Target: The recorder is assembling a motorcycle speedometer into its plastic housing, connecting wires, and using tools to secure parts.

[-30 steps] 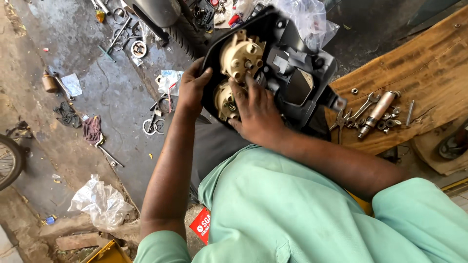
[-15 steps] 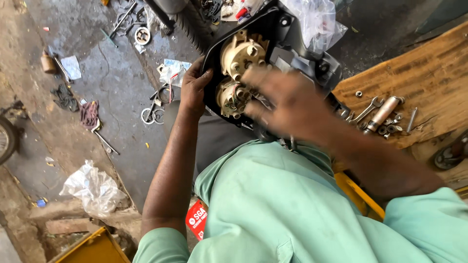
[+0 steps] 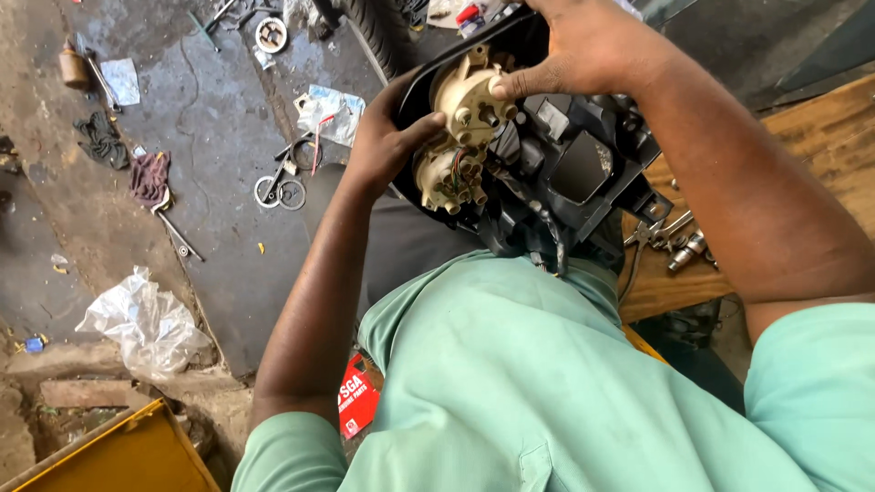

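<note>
You are holding a black housing [image 3: 583, 173] up over your lap, its open back facing you. Your left hand [image 3: 387, 141] is gripping the housing's left edge, fingers wrapping behind it and the thumb pressing against the cream gauge unit [image 3: 465, 123] set inside. Your right hand [image 3: 583, 46] is reaching over the far edge of the housing; its thumb and fingers are closing on the upper part of the gauge unit, touching it near its brass-coloured posts. Coloured wires [image 3: 458, 164] are showing in the lower part of the unit.

To the right, a wooden bench [image 3: 820, 146] is carrying loose metal tools [image 3: 674, 241], just beside the housing's near right corner. On the concrete floor [image 3: 210, 137] to the left, rags [image 3: 146, 178], metal rings [image 3: 283, 193] and a crumpled plastic bag [image 3: 146, 319] are lying well apart from your hands. A yellow box [image 3: 128, 456] is sitting at the near left corner.
</note>
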